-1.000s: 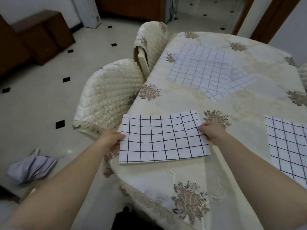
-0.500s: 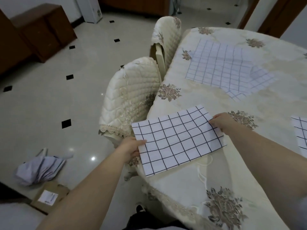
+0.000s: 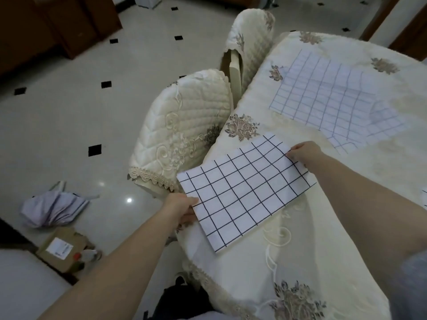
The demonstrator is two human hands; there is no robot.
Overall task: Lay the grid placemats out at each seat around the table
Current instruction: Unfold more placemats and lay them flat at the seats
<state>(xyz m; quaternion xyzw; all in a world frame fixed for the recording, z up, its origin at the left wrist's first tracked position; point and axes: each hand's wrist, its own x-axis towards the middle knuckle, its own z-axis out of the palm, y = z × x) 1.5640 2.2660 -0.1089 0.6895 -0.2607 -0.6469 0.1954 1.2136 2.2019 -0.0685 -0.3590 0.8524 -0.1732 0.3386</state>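
**A:** Slanted now, not square-on as a second ago: grid placemat (image 3: 245,192), left corner out past the worktop (image 3: 300,262) edge. Surroundings, biggest first?

**B:** Pale tiled floor (image 3: 69,112), dotted with small black diamonds. Then the worktop, draped in a cream embroidered cloth. Beside it two quilted cream seats: near chair (image 3: 184,121) tucked against the edge, far chair (image 3: 251,35) just behind.

**A:** Other mats?

**B:** Far placemats (image 3: 323,93), overlapping, flat on the cloth, well apart from the held one.

**A:** And each grip?

**B:** Left grip (image 3: 182,207) pinching the placemat's left short edge, just off the worktop. Right grip (image 3: 302,152) closed on the far right corner, fingers curled over it. Right end of the placemat down on the cloth. Cannot tell whether the left end sits lifted.

**A:** Smaller bits?

**B:** Down on the floor at left, crumpled lilac cloth (image 3: 53,209). Just beside it, cardboard box (image 3: 62,248) with a white label.
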